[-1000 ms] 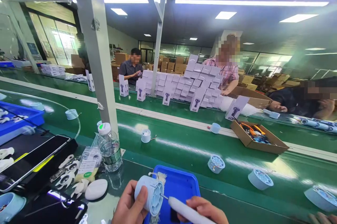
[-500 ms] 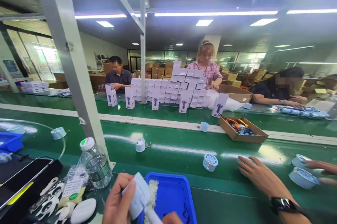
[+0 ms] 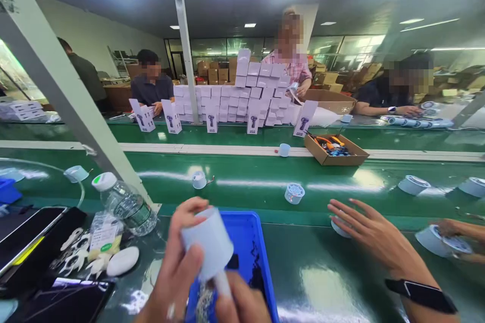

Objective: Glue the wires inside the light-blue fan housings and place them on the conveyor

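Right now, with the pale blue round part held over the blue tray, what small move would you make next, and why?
Probably tilt the pale blue round part so its open face shows. The left hand grips it above the blue tray, the right hand holds a white tool under it, and the tip is hidden.

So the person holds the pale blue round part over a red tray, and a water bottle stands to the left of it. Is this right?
Not quite: the tray is blue, not red. The head view shows the left hand holding the pale blue round part over it, with the water bottle to the left.
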### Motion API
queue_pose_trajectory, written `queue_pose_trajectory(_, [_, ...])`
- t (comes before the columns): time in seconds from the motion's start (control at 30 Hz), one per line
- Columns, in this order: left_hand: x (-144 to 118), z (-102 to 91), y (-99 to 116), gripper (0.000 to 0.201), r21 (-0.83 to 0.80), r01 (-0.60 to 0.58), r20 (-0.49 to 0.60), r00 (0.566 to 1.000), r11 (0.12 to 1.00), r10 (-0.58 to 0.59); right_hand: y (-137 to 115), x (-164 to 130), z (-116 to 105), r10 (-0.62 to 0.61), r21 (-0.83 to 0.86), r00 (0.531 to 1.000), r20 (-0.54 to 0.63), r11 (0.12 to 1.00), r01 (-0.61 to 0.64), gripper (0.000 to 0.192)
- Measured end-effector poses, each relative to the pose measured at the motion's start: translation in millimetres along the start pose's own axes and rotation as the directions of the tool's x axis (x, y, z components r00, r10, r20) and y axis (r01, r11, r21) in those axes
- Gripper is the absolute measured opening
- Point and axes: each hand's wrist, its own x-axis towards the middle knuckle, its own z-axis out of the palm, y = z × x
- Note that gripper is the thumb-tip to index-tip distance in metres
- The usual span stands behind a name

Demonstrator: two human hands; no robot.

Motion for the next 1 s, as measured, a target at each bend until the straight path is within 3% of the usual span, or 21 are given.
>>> queue_pose_trajectory(0.03, [18,5.6,-1,0.043,0.259,-0.108,0.233,0.971,0.96,0.046,-9,-4,18,0.034,0.039,0.997,-0.062,0.999,-0.032,0.014])
queue_pose_trajectory(0.07, [38,10.8,-4,0.037,0.363,-0.13,0.296,0.955,0.923,0.018,-18,-9,41,0.093,0.081,0.982,-0.164,0.993,-0.08,0.017])
queue_pose_trajectory(0.23, [143,33.2,-36,0.029,0.7,-0.183,0.327,0.942,0.69,-0.081,-60,-34,175,0.16,0.084,0.987,-0.031,0.984,-0.157,0.026])
queue_pose_trajectory(0.33, [175,48.7,-54,0.032,0.793,-0.227,0.349,0.93,0.565,-0.117,-73,-36,214,0.212,0.038,0.977,0.029,0.976,-0.213,0.023])
queue_pose_trajectory(0.47, [184,47.1,-61,0.041,0.836,-0.264,0.345,0.935,0.482,-0.085,-78,-35,222,0.189,0.114,0.981,0.04,0.975,-0.192,0.018])
queue_pose_trajectory(0.67, [185,-15.0,-62,0.036,0.864,-0.179,0.236,0.97,0.47,-0.065,-67,-40,227,0.171,0.212,0.975,0.143,0.957,-0.199,0.026])
queue_pose_trajectory(0.83, [165,-37.0,-43,0.029,0.771,-0.197,0.237,0.972,0.606,0.014,-65,-41,230,0.174,0.231,0.964,0.199,0.948,-0.219,0.026])
queue_pose_trajectory(1.0, [113,-41.3,-4,0.03,0.5,-0.179,0.145,0.982,0.848,0.121,-64,-41,229,0.183,0.228,0.95,0.253,0.943,-0.243,0.023])
